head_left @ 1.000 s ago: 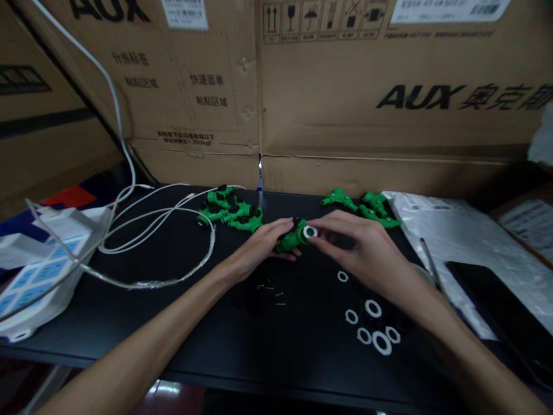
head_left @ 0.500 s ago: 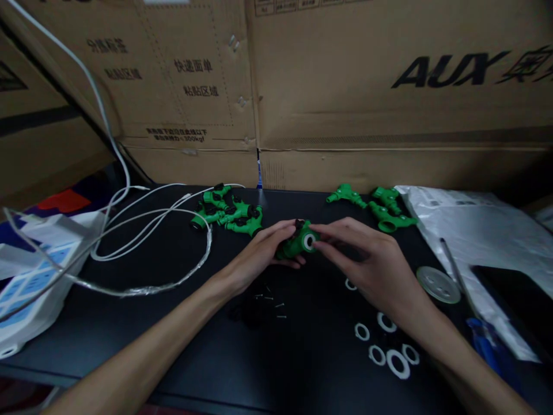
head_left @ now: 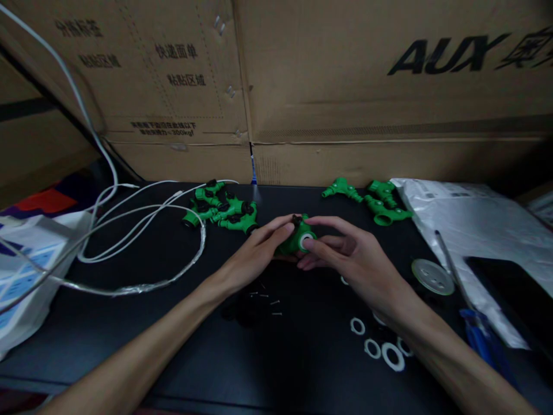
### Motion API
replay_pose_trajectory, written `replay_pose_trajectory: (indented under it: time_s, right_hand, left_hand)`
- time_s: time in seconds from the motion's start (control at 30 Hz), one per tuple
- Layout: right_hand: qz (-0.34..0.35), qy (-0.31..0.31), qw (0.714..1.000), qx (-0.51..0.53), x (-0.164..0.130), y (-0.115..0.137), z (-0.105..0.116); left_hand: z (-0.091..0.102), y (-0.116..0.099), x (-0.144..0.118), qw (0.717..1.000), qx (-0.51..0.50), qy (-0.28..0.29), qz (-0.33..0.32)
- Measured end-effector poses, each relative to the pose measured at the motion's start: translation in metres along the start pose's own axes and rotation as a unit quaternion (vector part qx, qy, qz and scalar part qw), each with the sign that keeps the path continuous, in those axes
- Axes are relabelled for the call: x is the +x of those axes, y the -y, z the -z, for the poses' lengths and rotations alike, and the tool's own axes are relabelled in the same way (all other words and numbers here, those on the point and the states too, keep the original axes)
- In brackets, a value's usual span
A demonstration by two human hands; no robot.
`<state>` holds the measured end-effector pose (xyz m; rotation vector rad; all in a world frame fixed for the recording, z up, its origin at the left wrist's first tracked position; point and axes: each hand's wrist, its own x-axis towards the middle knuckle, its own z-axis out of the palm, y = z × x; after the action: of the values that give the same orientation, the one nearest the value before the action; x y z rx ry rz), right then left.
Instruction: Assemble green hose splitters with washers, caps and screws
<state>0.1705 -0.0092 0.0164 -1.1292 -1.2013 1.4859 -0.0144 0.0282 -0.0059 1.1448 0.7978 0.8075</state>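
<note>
A green plastic hose splitter (head_left: pixel 287 246) with a small black lever is held over the black tabletop, its round opening facing me. My left hand (head_left: pixel 262 244) is closed around its left side, thumb on top. In the opening sits a white sealing ring (head_left: pixel 303 238). My right hand (head_left: pixel 352 249) grips the splitter from the right, its thumb pressed at the ring and its index finger along the top. The other right fingers curl beside and under the splitter. Several loose white rings (head_left: pixel 393 357) lie below my right wrist, partly hidden by the forearm.
Several green splitters with black parts (head_left: pixel 233 214) lie at back left, others (head_left: pixel 382 208) at back right. Small screws (head_left: pixel 275 302) lie in front. On the right are a round disc (head_left: pixel 432 276), screwdriver (head_left: pixel 475 334), phone (head_left: pixel 505 297) and white bag (head_left: pixel 449 213). White cable (head_left: pixel 199 248) loops left.
My right thumb has moved onto the white ring in the opening, and the right fingers have closed in around the splitter. The view has shifted slightly.
</note>
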Motion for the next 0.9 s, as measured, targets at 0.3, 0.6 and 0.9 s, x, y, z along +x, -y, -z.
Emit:
replay_pose_trajectory:
  time_s: [0.3,0.6,0.9]
  right_hand:
    - [0.024,-0.019,0.999,-0.019,0.0022,0.0003,0.0015]
    - [0.021,-0.002,0.999,-0.031,0.0014,-0.0014,0.0048]
    - [0.036,-0.018,0.999,-0.036,0.001,-0.0032,0.0035]
  left_hand:
    - [-0.0025,-0.0028,-0.0025,1.0,0.023,0.015,0.003]
    - [0.0009,-0.0005,0.0003,0.998,0.056,0.01,-0.014]
    - [0.0004,-0.0022,-0.0007,0.996,0.075,0.01,-0.044]
